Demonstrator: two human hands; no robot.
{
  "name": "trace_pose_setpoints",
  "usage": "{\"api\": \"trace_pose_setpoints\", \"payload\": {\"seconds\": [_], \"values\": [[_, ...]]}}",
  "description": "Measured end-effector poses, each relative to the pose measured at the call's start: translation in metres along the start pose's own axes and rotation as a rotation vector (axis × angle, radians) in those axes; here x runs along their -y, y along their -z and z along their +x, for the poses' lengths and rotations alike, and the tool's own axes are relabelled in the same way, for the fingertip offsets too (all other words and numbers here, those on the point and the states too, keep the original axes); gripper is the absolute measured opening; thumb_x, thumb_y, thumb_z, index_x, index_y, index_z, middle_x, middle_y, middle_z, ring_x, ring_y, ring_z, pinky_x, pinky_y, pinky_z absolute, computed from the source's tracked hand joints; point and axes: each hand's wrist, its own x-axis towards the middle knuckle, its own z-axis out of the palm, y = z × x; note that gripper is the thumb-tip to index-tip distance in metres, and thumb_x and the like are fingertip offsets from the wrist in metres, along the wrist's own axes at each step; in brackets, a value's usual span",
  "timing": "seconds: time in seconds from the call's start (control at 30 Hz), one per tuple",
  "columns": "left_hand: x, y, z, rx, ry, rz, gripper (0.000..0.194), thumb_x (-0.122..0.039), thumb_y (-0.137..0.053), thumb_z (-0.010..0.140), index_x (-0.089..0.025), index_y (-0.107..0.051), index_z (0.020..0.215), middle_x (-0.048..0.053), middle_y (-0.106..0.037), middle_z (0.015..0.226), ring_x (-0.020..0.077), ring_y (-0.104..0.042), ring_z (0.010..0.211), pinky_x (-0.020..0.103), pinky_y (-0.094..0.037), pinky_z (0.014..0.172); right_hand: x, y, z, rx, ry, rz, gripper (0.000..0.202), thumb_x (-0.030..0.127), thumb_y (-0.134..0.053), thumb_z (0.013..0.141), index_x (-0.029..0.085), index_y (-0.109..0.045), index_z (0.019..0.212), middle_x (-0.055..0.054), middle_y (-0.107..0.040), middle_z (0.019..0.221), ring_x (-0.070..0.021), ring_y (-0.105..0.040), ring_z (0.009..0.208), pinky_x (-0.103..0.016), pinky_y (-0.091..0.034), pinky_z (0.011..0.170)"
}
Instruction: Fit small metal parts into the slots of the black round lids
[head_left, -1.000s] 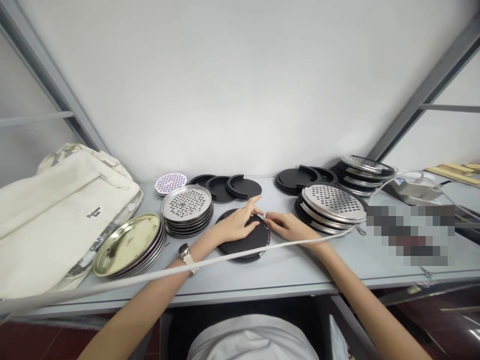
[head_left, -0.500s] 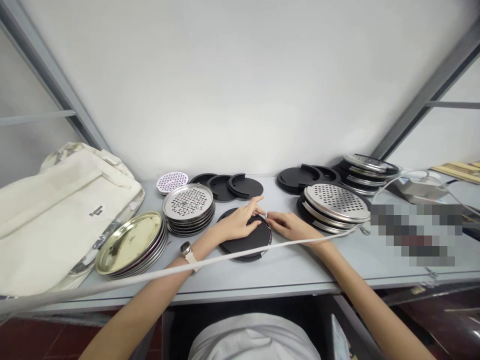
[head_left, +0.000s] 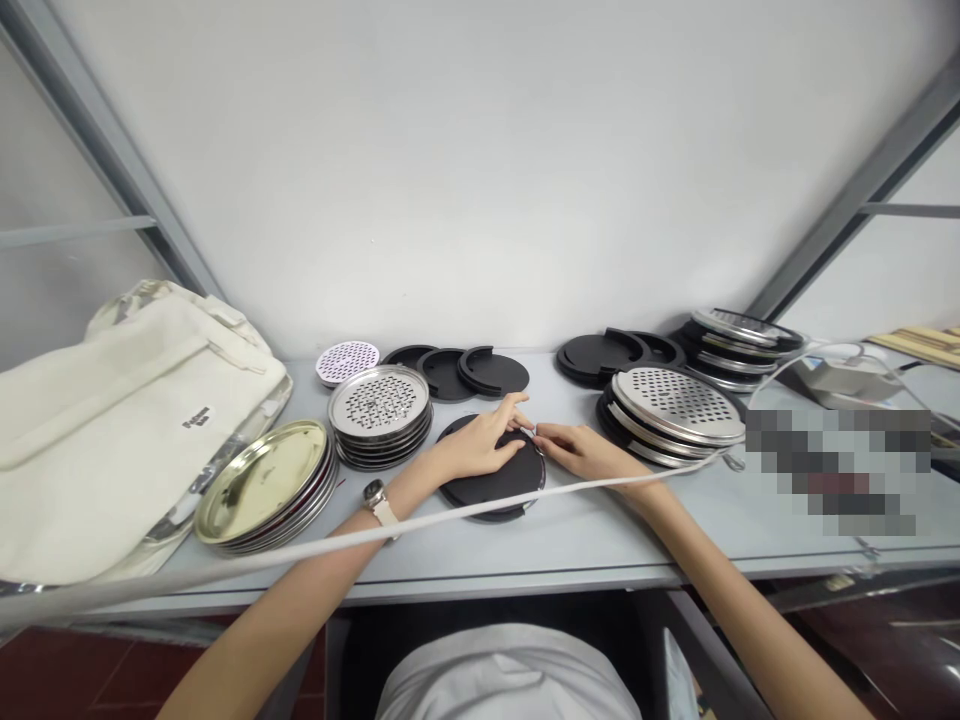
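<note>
A round black disc (head_left: 487,486) lies flat at the middle of the table, with a shiny strip along its right edge. My left hand (head_left: 487,440) rests over the disc's upper part, fingers apart, its fingertips near the right rim. At that same rim, my right hand (head_left: 574,446) has thumb and fingers pinched together on something small, too tiny to make out. Left of the disc stands a stack of perforated silver plates (head_left: 379,402); to the right is another stack topped by a perforated silver disc (head_left: 677,402).
Gold-topped round plates (head_left: 264,482) and a cream bag (head_left: 112,420) are at the left. Black discs (head_left: 499,373) lie along the wall. A white cable (head_left: 450,510) crosses before my forearms. The table (head_left: 600,540) has a front edge near my body.
The view has shifted very slightly. Both hands keep almost the same pose at the disc's rim.
</note>
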Motion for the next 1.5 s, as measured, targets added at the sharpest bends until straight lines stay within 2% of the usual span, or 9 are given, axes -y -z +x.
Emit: {"api": "trace_pose_setpoints", "payload": {"seconds": [0.27, 0.47, 0.83, 1.17, 1.5], "values": [[0.001, 0.0, -0.001, 0.003, 0.004, -0.01, 0.054, -0.015, -0.049, 0.085, -0.019, -0.022, 0.132, 0.01, -0.059, 0.115, 0.0203, -0.056, 0.106, 0.039, -0.044, 0.094, 0.002, 0.0, 0.0, -0.001, -0.011, 0.004, 0.038, 0.042, -0.034, 0.093, 0.016, -0.061, 0.096, -0.002, -0.061, 0.077, -0.014, -0.051, 0.066, -0.024, -0.036, 0.063], [-0.002, 0.0, -0.002, 0.002, 0.024, -0.029, 0.053, -0.015, -0.048, 0.086, -0.02, -0.023, 0.132, 0.01, -0.059, 0.117, 0.0203, -0.056, 0.107, 0.04, -0.043, 0.096, 0.004, -0.001, -0.002, -0.025, -0.008, -0.013, 0.039, 0.044, -0.032, 0.094, 0.015, -0.055, 0.081, 0.001, -0.05, 0.065, -0.0119, -0.043, 0.059, -0.023, -0.033, 0.058], [-0.01, 0.005, -0.003, 0.031, 0.026, 0.003, 0.05, -0.016, -0.044, 0.088, -0.022, -0.024, 0.133, 0.009, -0.057, 0.121, 0.0205, -0.051, 0.116, 0.039, -0.039, 0.099, 0.001, -0.001, -0.002, -0.025, -0.022, 0.027, 0.038, 0.045, -0.033, 0.092, 0.016, -0.05, 0.075, 0.003, -0.041, 0.062, -0.0105, -0.037, 0.057, -0.023, -0.029, 0.054], [-0.003, 0.0, -0.001, 0.031, 0.003, 0.012, 0.05, -0.018, -0.045, 0.088, -0.022, -0.024, 0.134, 0.009, -0.056, 0.122, 0.021, -0.051, 0.116, 0.039, -0.04, 0.098, 0.0, -0.001, -0.001, -0.061, -0.04, 0.002, 0.035, 0.041, -0.039, 0.089, 0.018, -0.038, 0.063, 0.005, -0.03, 0.06, -0.0086, -0.029, 0.056, -0.023, -0.023, 0.053], [-0.003, -0.001, -0.001, 0.017, -0.002, 0.029, 0.051, -0.018, -0.047, 0.088, -0.023, -0.025, 0.134, 0.007, -0.056, 0.122, 0.0205, -0.049, 0.118, 0.038, -0.039, 0.101, 0.004, 0.0, -0.002, -0.054, -0.062, 0.001, 0.033, 0.039, -0.04, 0.087, 0.018, -0.037, 0.062, 0.005, -0.031, 0.059, -0.0086, -0.029, 0.056, -0.023, -0.023, 0.052]]}}
